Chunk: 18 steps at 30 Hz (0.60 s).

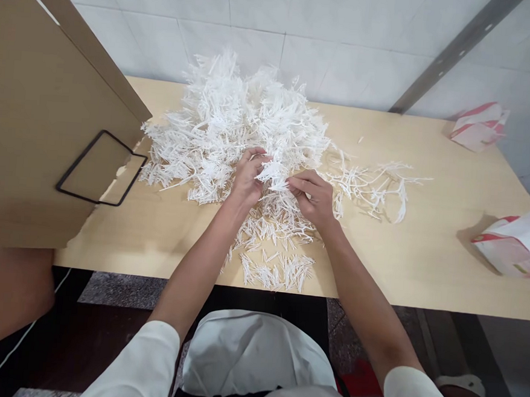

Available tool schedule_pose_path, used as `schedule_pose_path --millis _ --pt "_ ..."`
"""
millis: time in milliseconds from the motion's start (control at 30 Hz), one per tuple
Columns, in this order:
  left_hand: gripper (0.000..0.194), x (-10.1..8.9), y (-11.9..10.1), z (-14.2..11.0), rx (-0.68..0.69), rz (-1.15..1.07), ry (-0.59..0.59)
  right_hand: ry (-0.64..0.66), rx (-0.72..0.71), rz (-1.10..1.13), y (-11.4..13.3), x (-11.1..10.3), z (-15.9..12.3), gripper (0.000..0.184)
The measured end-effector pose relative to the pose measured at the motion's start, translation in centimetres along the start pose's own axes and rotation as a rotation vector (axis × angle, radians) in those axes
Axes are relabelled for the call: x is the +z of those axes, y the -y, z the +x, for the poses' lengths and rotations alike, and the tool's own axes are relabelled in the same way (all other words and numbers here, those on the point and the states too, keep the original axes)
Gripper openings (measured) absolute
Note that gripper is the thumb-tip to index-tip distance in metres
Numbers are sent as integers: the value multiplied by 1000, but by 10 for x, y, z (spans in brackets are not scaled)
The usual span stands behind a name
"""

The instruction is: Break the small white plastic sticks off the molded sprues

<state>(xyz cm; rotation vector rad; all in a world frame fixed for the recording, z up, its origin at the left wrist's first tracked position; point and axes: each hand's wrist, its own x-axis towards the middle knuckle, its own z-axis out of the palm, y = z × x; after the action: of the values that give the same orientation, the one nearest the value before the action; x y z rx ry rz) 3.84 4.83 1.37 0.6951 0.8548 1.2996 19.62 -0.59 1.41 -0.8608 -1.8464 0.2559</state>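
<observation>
A clump of white branched pieces (pixel 273 174), plastic by the look of it, is between my two hands in the middle of the view. My left hand (pixel 249 178) has its fingers curled round the clump's left side. From the right, my right hand (pixel 313 196) pinches the clump's edge with thumb and fingertips. Behind them rises a big heap of similar white branched pieces (pixel 225 117). Short loose white sticks (pixel 278 272) lie below my hands near the table's front edge. To the right spread thin, bare white branching stems (pixel 375 185).
A brown cardboard panel (pixel 47 123) stands at the left, with a black wire frame (pixel 101 169) beside its edge. Two red-and-white packets (pixel 516 243) (pixel 479 126) sit on the right of the wooden table (pixel 424 252). A tiled wall (pixel 347 65) closes the back. Another person's limb (pixel 8 295) shows at lower left.
</observation>
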Motion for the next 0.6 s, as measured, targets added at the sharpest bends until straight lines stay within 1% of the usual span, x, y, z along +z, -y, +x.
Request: schedule_pose_path --millis 67,200,300,400,467,533,600 --pt "30 2 2 -1 41 -32 -28 -18 30 -25 3 0 1 16" --pt "37 9 4 -6 6 -23 41 7 106 -142 4 5 1 10" --pt "37 15 2 -12 -5 5 84 52 149 -171 0 8 -2 18" --pt "31 17 1 -16 15 6 124 83 89 -164 -5 7 -5 14" --pt "27 16 1 -16 8 7 150 106 42 -198 -7 6 -6 13" --pt "25 15 2 -14 -4 5 157 69 36 -248 -9 7 -7 14" --pt "23 13 3 -11 -5 -12 130 9 22 -271 -10 8 -9 18"
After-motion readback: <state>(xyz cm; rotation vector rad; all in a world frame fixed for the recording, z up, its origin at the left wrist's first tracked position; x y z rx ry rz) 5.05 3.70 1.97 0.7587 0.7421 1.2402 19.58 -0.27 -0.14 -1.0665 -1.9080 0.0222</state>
